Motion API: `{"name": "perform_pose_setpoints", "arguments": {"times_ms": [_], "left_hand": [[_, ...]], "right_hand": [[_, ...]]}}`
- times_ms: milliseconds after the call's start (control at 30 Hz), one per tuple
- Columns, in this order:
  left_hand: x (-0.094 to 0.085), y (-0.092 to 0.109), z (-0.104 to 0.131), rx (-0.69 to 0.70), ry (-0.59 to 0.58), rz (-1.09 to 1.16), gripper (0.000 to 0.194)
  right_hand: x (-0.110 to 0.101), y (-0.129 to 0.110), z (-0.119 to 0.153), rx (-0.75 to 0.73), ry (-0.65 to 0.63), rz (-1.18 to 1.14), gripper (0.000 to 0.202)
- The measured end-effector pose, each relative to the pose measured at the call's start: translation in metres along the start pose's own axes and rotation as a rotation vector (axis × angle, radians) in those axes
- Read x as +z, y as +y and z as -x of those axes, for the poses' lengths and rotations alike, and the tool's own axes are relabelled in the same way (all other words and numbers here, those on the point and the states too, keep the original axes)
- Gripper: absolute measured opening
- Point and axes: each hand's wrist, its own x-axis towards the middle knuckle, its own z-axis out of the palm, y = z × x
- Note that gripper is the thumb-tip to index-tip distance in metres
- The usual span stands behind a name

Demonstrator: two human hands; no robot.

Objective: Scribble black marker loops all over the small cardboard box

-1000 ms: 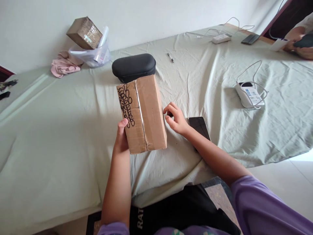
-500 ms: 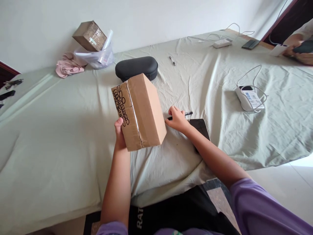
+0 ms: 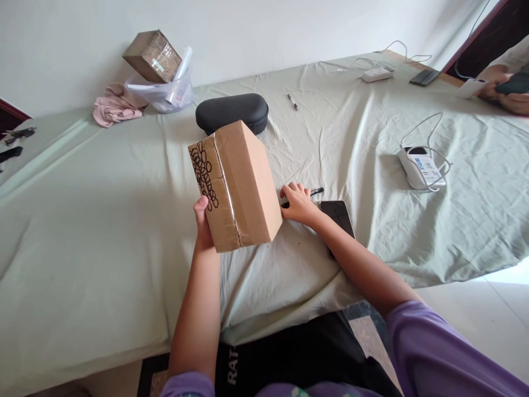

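Observation:
My left hand [image 3: 202, 223] grips a taped cardboard box [image 3: 237, 184] by its near left corner and holds it tilted above the green sheet [image 3: 103, 209]. Black scribbles cover the box's left flap. My right hand [image 3: 298, 202] rests on the sheet just right of the box, fingers curled over a black pen [image 3: 314, 192] that lies there. A dark phone [image 3: 339, 216] lies face up beside my right wrist.
A black hard case [image 3: 231, 112] lies behind the box. Farther back are a plastic tub [image 3: 161, 94] with a second box [image 3: 152, 55], a pink cloth [image 3: 115, 107], a small marker [image 3: 292, 101]. A white device [image 3: 421, 165] with cable lies right. Another person's hands [image 3: 504, 88] are at far right.
The box has tilted and shifted slightly left in my left hand. My right hand has dropped from the box's side onto the pen on the sheet.

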Motion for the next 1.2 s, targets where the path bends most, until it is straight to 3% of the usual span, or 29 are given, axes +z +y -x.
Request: {"name": "perform_pose_setpoints", "arguments": {"times_ms": [133,233,300,433,500,633,700,800,867,967,1000,1067,1167,1200], "left_hand": [[-0.001,-0.002,-0.004,0.026,0.027,-0.008,0.05],[-0.001,-0.01,-0.008,0.094,0.04,-0.054,0.058],[0.001,-0.015,-0.008,0.161,0.041,-0.123,0.068],[0.0,-0.015,-0.008,0.36,0.064,-0.319,0.091],[-0.005,-0.009,-0.008,0.407,0.049,-0.465,0.098],[-0.01,-0.006,-0.004,0.319,-0.026,-0.629,0.125],[-0.005,-0.016,0.0,0.358,0.041,-0.667,0.133],[0.009,-0.037,0.003,0.551,0.177,-0.764,0.138],[0.013,-0.044,0.002,0.647,0.188,-0.775,0.137],[0.002,-0.038,-0.008,0.698,0.112,-0.667,0.115],[-0.006,-0.033,-0.013,0.682,0.065,-0.617,0.108],[-0.026,-0.024,-0.021,0.602,-0.043,-0.571,0.114],[-0.052,-0.019,-0.029,0.184,-0.242,-0.616,0.108],[-0.057,-0.02,-0.03,0.115,-0.261,-0.616,0.109]], "right_hand": [[0.004,0.003,-0.003,0.0,0.096,-0.116,0.022],[0.004,0.004,-0.004,-0.045,0.235,-0.368,0.016],[0.002,0.002,-0.001,-0.176,0.28,-0.578,0.029],[0.0,-0.004,0.008,-0.459,0.226,-0.814,0.061],[0.001,-0.007,0.011,-0.524,0.241,-0.809,0.075],[0.003,-0.016,0.016,-0.51,0.309,-0.617,0.12],[0.003,-0.023,0.021,-0.457,0.322,-0.507,0.141],[0.004,-0.033,0.028,-0.387,0.348,-0.431,0.159],[0.004,-0.034,0.03,-0.36,0.364,-0.45,0.161],[0.004,-0.026,0.026,-0.388,0.334,-0.571,0.16],[0.003,-0.021,0.023,-0.412,0.309,-0.637,0.16],[-0.001,-0.014,0.018,-0.442,0.259,-0.793,0.157],[-0.007,-0.008,0.014,-0.416,0.212,-0.999,0.148],[-0.009,-0.008,0.014,-0.407,0.201,-1.041,0.144]]}}
